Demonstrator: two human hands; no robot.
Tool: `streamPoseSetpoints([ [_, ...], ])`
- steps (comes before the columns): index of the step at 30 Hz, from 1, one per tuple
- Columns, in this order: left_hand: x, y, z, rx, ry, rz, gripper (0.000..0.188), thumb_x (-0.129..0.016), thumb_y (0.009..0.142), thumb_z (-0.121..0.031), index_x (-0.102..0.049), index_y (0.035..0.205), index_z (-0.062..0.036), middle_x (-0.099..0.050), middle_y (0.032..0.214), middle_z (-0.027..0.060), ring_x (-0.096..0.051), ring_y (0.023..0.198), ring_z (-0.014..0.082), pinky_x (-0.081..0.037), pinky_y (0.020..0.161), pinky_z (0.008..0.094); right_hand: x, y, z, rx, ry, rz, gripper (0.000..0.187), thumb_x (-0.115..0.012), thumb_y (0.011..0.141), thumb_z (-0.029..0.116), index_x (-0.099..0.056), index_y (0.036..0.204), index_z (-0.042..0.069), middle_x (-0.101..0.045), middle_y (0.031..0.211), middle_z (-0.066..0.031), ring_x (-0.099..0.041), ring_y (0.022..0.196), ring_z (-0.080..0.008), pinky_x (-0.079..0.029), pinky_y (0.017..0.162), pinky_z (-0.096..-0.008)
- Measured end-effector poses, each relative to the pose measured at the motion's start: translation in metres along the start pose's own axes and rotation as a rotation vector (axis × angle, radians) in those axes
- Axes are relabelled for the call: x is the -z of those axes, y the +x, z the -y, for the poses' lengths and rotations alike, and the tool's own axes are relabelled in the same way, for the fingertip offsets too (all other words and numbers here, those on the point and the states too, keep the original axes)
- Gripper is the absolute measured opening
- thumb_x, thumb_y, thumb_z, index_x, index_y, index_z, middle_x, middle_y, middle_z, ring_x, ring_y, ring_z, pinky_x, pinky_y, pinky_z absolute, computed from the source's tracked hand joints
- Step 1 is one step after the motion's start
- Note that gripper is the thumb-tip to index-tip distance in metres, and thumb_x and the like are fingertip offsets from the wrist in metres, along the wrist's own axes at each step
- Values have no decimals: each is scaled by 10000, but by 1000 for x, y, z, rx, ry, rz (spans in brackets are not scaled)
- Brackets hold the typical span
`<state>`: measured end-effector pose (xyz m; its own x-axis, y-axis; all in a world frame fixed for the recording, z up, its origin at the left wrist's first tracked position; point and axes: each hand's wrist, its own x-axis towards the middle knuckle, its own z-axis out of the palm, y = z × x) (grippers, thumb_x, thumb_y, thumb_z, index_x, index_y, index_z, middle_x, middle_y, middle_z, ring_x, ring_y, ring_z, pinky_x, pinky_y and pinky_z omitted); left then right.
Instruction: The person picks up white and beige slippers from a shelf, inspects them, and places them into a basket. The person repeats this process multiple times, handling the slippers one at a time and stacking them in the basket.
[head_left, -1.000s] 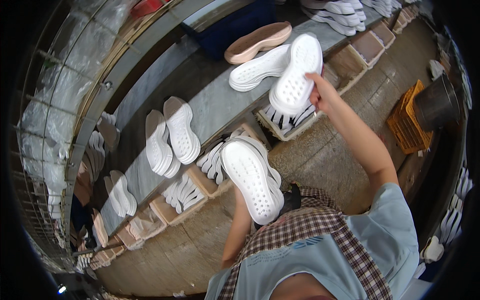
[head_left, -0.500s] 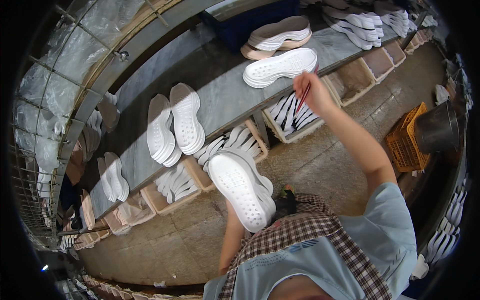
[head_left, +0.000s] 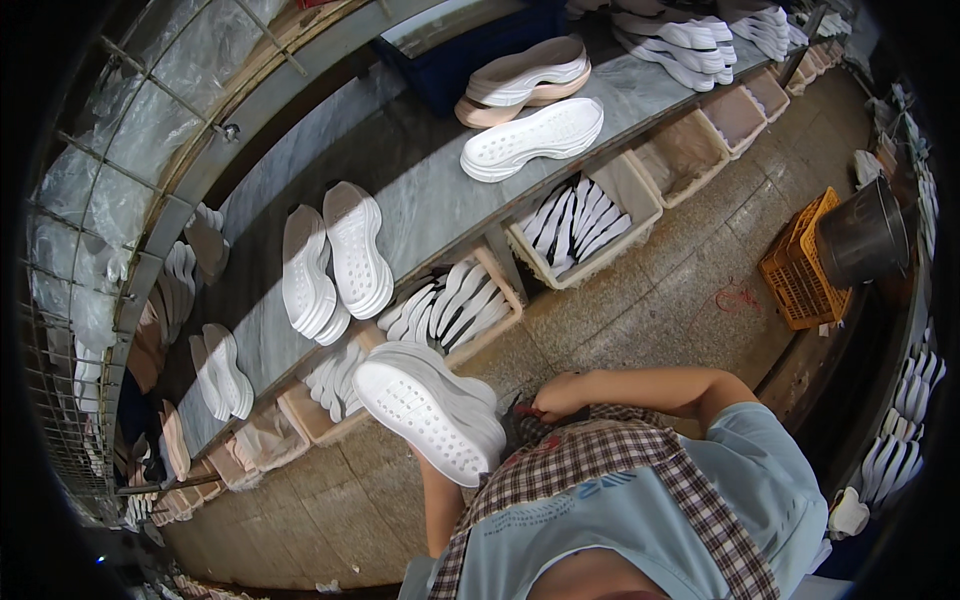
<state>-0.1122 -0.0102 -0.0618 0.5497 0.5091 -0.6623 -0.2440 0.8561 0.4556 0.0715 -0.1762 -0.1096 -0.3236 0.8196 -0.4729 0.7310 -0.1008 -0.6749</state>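
Observation:
A stack of white shoe soles point(head_left: 430, 415) rests on my left hand, held against my body. The hand itself is hidden beneath the stack; only my left forearm point(head_left: 440, 505) shows. My right hand point(head_left: 560, 396) is closed at my waist, in front of the checked apron point(head_left: 600, 445) and right of the stack. A bit of a slim red tool point(head_left: 526, 409) shows at its fingers, beside something dark; its kind is unclear. Ahead on the bench, a single white sole point(head_left: 532, 138) lies with its studded face up, near a grey-topped sole pair point(head_left: 525, 75).
Sole pairs point(head_left: 335, 255) lie further left on the grey bench point(head_left: 430, 190). Below its edge hang lined bins, one with black-and-white pieces point(head_left: 575, 225). A blue crate point(head_left: 450, 65) sits at the back. An orange crate point(head_left: 800, 265) and black bucket point(head_left: 862, 235) stand right.
My right hand has drawn back from the single sole on the bench to my waist, bringing the slim red tool. The stack in my left hand has shifted slightly left.

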Motion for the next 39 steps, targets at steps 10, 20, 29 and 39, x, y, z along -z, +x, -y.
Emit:
streamPoseSetpoints([
  [10, 10, -6, -5, -20, -9, -5, 407, -361, 975, -316, -518, 1153, 15, -634, 963, 127, -664, 778, 212, -577, 628, 308, -90, 87, -79, -185, -507, 432, 256, -634, 747, 214, -708, 968, 107, -685, 971, -92, -643, 886, -271, -520, 707, -463],
  [20, 7, -1, -18, -43, -35, 18, 408, -358, 975, -316, -517, 1154, 14, -634, 968, 129, -665, 782, 214, -578, 628, 308, -49, 50, -65, -644, -463, 497, 238, -620, 789, 221, -692, 984, 105, -674, 980, -60, -637, 865, -235, -507, 711, -406],
  [29, 8, -2, -26, -69, -69, 20, 410, -355, 976, -317, -517, 1155, 14, -634, 974, 131, -666, 785, 217, -578, 628, 307, 137, -50, -94, -282, 1097, -913, 204, -559, 847, 252, -592, 939, 73, -636, 844, -51, -604, 752, -142, -476, 662, -295],
  [39, 37, -34, -44, -184, -196, -17, 411, -352, 976, -317, -516, 1157, 14, -634, 980, 134, -666, 788, 219, -579, 628, 307, 188, -5, -33, 59, 1573, -616, 201, -519, 919, 252, -589, 916, 64, -624, 740, -25, -591, 631, -112, -484, 539, -231],
])
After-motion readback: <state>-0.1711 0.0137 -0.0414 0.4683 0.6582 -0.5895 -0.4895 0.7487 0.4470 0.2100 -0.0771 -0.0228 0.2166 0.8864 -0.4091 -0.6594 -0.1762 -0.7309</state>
